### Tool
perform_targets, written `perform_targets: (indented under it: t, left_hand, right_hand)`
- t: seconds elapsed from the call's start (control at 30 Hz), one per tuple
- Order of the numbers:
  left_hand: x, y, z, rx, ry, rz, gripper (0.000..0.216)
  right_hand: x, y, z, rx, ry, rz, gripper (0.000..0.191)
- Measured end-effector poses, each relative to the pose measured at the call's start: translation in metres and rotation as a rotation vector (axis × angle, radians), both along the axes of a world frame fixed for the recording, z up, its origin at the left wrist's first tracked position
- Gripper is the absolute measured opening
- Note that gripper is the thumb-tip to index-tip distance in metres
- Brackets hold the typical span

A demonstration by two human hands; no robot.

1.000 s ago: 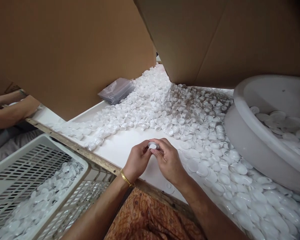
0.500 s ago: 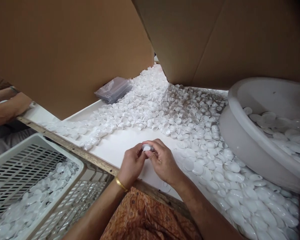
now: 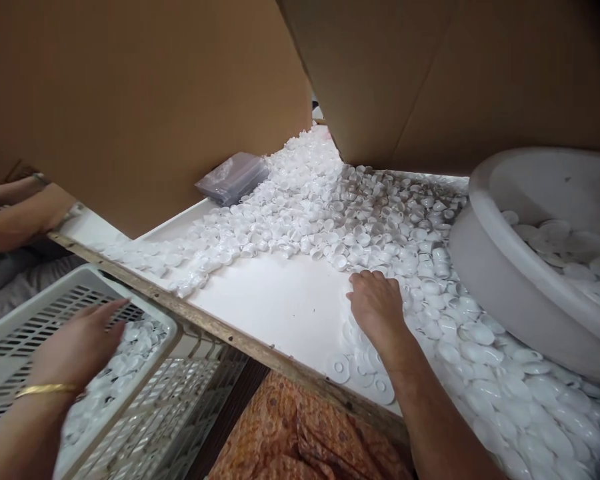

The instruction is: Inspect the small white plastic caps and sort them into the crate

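Resting loosely on the white lids [image 3: 450, 347], right hand [image 3: 377, 303] grips nothing; left hand [image 3: 77, 343] open above crate [image 3: 35, 301]

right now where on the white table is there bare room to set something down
Bare tabletop lies between the wooden edge, the cap heap and the right hand. Right of that hand, flat lids crowd up to the basin.

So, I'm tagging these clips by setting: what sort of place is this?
Probably a small assembly or packing workshop: a white table heaped with small white plastic caps, a slatted plastic crate of white pieces under the left hand, and large cardboard boxes behind.
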State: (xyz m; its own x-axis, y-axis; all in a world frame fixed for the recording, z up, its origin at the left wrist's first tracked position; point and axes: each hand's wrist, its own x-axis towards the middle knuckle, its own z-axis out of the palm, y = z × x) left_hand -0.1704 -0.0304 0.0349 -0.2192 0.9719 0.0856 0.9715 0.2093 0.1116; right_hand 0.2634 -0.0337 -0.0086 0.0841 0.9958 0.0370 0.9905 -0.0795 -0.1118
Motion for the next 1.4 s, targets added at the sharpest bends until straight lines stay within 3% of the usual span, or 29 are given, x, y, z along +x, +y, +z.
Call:
perform_targets:
  t: [0.17, 0.27, 0.37, 0.5, 0.57, 0.63, 0.7, 0.77, 0.93, 1.27, 1.4]
  left_hand:
    - [0.14, 0.047, -0.008, 0.066, -0.332, -0.446, 0.03]
    - [0.203, 0.08, -0.023, 0.108, -0.183, -0.652, 0.03]
    - [0.235, 0.103, -0.034, 0.086, 0.025, -0.694, 0.033]
    - [0.244, 0.109, -0.033, 0.076, 0.024, -0.617, 0.016]
    - [0.243, 0.099, -0.028, 0.044, -0.186, -0.546, 0.01]
    - [0.243, 0.079, -0.022, -0.048, -0.521, -0.471, 0.01]
    - [0.246, 0.056, -0.018, -0.13, -0.821, -0.437, 0.011]
    - [0.253, 0.036, -0.018, -0.113, -0.948, -0.446, 0.011]
    - [0.268, 0.016, -0.025, 0.06, -0.908, -0.417, 0.008]
    - [0.275, 0.016, -0.02, 0.144, -0.732, -0.361, 0.01]
    - [0.274, 0.016, -0.021, 0.156, -0.845, -0.411, 0.011]
  right_hand:
    - [-0.004, -0.001, 0.003, 0.051, 0.007, 0.052, 0.02]
    - [-0.007, -0.001, 0.007, 0.138, 0.121, 0.051, 0.026]
    - [-0.011, 0.0, 0.009, 0.176, 0.413, 0.004, 0.024]
    - [-0.018, 0.001, 0.009, 0.104, 1.13, -0.161, 0.018]
    - [-0.021, 0.003, 0.009, 0.044, 1.38, -0.243, 0.016]
    - [-0.024, 0.004, 0.009, 0.025, 1.484, -0.283, 0.016]
    - [-0.028, 0.003, 0.009, 0.024, 1.524, -0.297, 0.017]
    - [-0.031, 0.002, 0.011, 0.018, 1.547, -0.287, 0.018]
    - [-0.038, -0.003, 0.012, 0.033, 1.54, -0.195, 0.02]
    - [-0.04, -0.005, 0.004, 0.193, 1.352, 0.023, 0.028]
    - [-0.041, -0.007, 0.006, 0.205, 1.312, 0.069, 0.025]
